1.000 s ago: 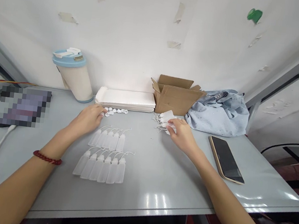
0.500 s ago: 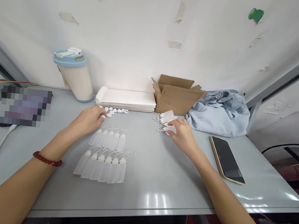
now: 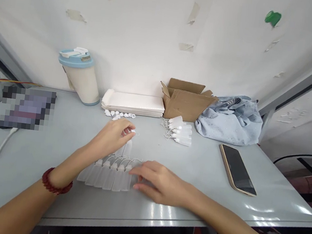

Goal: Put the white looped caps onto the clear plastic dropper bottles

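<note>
My left hand [image 3: 116,137] is closed in a pinch above the back row of bottles, with a small white cap [image 3: 133,131] showing at its fingertips. Under it the back row of translucent squeeze bottles [image 3: 127,149] is partly hidden. In front lies a row of several similar bottles [image 3: 112,178], their thin white tubes curving to the right. My right hand [image 3: 155,181] has its thumb and fingers apart around the right end of that front row. Its index fingertip is at the neck of the end bottle; whether it touches, I cannot tell.
Loose white caps [image 3: 116,115] lie before a stack of white boxes [image 3: 135,103]. More bottles [image 3: 181,131] are piled near an open cardboard box [image 3: 187,104]. A tumbler [image 3: 82,81], blue cloth [image 3: 231,120] and phone [image 3: 237,169] stand or lie around.
My left hand has moved right from the loose caps to over the back row, a cap now in its fingers. My right hand has left the bottle pile and come down to the front row.
</note>
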A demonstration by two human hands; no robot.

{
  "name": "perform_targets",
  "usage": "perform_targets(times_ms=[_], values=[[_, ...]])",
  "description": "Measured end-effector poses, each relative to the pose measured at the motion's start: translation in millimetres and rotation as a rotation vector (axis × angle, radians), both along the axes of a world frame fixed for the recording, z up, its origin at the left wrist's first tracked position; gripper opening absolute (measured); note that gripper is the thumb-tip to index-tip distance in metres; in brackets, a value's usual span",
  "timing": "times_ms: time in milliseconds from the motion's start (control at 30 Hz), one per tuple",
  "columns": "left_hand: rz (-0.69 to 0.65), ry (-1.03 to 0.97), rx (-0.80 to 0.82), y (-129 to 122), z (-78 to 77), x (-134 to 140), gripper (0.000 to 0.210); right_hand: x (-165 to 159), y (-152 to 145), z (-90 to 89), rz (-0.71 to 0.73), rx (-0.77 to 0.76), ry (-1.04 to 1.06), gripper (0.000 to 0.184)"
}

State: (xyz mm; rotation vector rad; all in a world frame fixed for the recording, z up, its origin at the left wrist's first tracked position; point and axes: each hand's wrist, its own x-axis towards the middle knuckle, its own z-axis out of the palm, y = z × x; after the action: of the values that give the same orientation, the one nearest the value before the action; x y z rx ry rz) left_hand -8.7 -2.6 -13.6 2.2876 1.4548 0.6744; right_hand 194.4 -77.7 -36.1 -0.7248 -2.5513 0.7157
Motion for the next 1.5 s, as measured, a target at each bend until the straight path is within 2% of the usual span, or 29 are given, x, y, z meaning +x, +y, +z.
perform_targets(times_ms=[167,400,600,867,967,1100,1267,1500], values=[[-0.04,-0.041,-0.016,-11,0.6,8,0.019,-5,-3,-4.0,0.019,0.114,-0.204,0.034],[-0.053,-0.037,-0.01,-11,0.2,11,0.017,-5,1,-5.9,0.023,0.15,-0.226,0.034],[-0.048,-0.029,0.005,-12,-0.4,12,0.018,-6,1,-11.6,0.003,0.246,-0.261,0.035],[-0.001,-0.13,-0.026,-11,2.3,10,0.021,6,14,-13.1,-0.167,0.392,-0.191,0.028],[0.034,-0.23,-0.107,-10,3.6,9,0.024,10,18,-11.5,-0.241,0.412,-0.116,0.024],[0.038,-0.314,-0.317,-11,7.9,7,0.026,12,21,-10.8,-0.284,0.408,-0.014,0.017],[-0.03,-0.429,-0.496,-13,11.2,7,0.029,10,20,-9.0,-0.244,0.391,0.045,0.014],[-0.122,-0.509,-0.637,-16,10.3,10,0.026,8,17,-6.8,-0.218,0.314,0.126,0.015]])
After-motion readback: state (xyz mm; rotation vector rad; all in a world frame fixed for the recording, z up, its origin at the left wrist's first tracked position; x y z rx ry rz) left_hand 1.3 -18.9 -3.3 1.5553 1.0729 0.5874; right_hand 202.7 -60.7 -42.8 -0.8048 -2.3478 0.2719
